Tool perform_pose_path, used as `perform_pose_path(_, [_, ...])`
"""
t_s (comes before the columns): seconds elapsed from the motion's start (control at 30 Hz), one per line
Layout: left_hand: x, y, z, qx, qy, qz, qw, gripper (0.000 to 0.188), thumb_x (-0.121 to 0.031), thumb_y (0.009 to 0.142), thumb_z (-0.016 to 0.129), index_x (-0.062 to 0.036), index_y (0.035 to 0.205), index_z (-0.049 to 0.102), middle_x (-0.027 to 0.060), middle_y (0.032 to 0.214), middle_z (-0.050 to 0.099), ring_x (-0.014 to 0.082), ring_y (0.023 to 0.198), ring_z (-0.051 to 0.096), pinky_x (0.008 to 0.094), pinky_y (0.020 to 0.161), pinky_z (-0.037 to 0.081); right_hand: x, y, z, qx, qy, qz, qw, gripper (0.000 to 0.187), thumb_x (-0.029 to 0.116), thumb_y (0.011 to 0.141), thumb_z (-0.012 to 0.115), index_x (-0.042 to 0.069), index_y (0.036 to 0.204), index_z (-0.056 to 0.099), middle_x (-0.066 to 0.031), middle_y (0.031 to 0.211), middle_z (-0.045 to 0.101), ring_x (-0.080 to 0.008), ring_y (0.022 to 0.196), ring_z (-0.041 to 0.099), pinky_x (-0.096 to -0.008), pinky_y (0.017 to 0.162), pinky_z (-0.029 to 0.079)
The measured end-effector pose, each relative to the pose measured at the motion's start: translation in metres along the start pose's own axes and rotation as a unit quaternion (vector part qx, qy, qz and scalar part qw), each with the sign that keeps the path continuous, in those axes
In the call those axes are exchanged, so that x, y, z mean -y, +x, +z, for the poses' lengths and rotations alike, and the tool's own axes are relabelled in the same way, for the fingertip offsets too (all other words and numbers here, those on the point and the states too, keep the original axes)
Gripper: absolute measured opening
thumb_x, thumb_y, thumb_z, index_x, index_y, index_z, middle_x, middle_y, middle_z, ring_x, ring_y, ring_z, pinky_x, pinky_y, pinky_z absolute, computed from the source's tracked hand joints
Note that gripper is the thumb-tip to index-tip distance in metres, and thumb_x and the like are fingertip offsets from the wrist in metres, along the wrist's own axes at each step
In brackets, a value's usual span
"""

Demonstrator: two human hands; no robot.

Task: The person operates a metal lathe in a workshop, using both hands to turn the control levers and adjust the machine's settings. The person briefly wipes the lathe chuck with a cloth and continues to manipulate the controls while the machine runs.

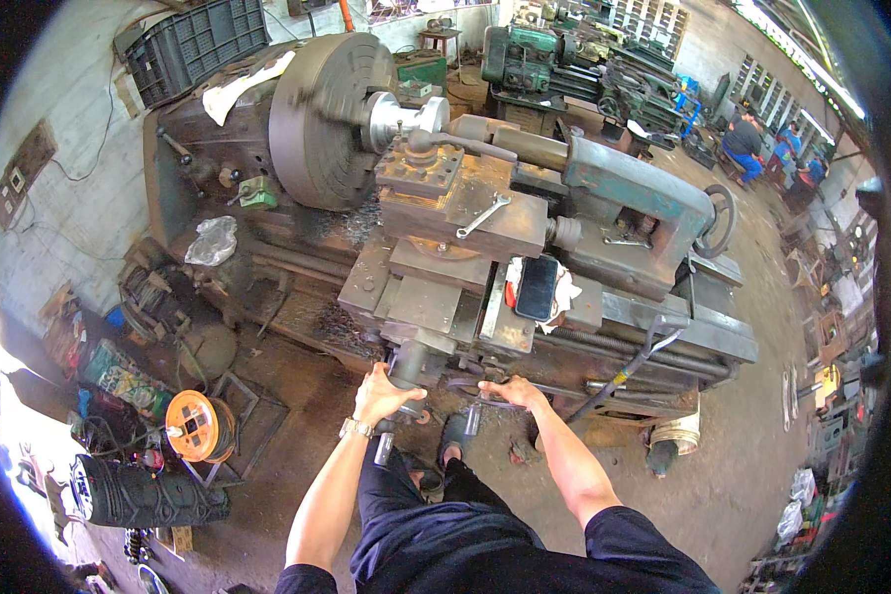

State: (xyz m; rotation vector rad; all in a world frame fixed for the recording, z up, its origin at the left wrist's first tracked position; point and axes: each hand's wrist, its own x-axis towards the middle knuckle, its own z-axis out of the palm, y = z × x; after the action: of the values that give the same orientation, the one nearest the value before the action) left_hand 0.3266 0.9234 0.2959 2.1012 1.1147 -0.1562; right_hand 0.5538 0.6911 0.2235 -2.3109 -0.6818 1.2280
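A large metal lathe fills the middle of the view. My left hand (384, 395), with a watch on its wrist, is closed round the grey cross-slide handle (408, 364) at the front of the carriage. To its right, my right hand (510, 391) grips the rim of a dark handwheel (462, 382); its fingertips are partly hidden. A shiny round metal workpiece (394, 121) sits in the big chuck (332, 119), whose face looks blurred. Beside the workpiece stands the tool post (421, 163). An open-ended wrench (485, 215) lies on the slide behind my hands.
A phone (537, 288) lies on a cloth on the carriage. The tailstock (643, 183) stands right, with a slanting lever (629, 366) below it. An orange cable reel (194, 426) and tyre (148, 492) are on the left floor. People (742, 144) sit far right.
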Motion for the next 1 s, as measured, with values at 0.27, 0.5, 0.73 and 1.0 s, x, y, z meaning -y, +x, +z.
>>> perform_pose_path(0.27, [0.003, 0.002, 0.002, 0.008, 0.005, 0.007, 1.0, 0.114, -0.063, 0.056, 0.086, -0.0009, 0.141, 0.042, 0.0257, 0.133, 0.057, 0.0377, 0.124, 0.057, 0.0429, 0.104, 0.047, 0.004, -0.008, -0.003, -0.011, 0.004, -0.009, 1.0, 0.096, 0.092, 0.061, 0.06, 0.002, 0.089, 0.077, -0.0202, 0.087, 0.07, -0.0303, 0.084, 0.069, -0.0442, 0.079, 0.052])
perform_pose_path(0.5, [0.001, 0.002, 0.001, 0.011, 0.008, -0.008, 1.0, 0.115, -0.062, 0.056, 0.087, -0.0003, 0.142, 0.042, 0.0256, 0.133, 0.057, 0.0372, 0.125, 0.057, 0.0431, 0.104, 0.047, 0.0, -0.005, -0.003, 0.021, -0.018, 0.035, 0.999, 0.071, 0.086, 0.073, 0.054, 0.024, 0.097, 0.079, -0.0179, 0.105, 0.072, -0.0317, 0.103, 0.066, -0.0434, 0.094, 0.047])
perform_pose_path(0.73, [0.003, 0.001, 0.004, -0.034, 0.006, 0.019, 0.999, 0.107, -0.06, 0.056, 0.088, 0.0041, 0.132, 0.05, 0.026, 0.123, 0.063, 0.0364, 0.117, 0.061, 0.0423, 0.101, 0.049, -0.015, 0.005, 0.004, -0.039, 0.01, 0.002, 0.999, 0.093, 0.09, 0.061, 0.064, -0.001, 0.08, 0.072, -0.0152, 0.082, 0.069, -0.0288, 0.078, 0.068, -0.041, 0.057, 0.053])
perform_pose_path(1.0, [0.001, 0.001, 0.0, 0.013, 0.002, -0.001, 1.0, 0.116, -0.064, 0.056, 0.086, 0.0005, 0.141, 0.042, 0.0256, 0.133, 0.057, 0.0374, 0.124, 0.058, 0.043, 0.103, 0.048, -0.019, 0.008, 0.003, -0.001, 0.017, 0.051, 0.999, 0.094, 0.087, 0.067, 0.061, 0.002, 0.102, 0.076, -0.0238, 0.106, 0.071, -0.0343, 0.105, 0.066, -0.044, 0.092, 0.048])
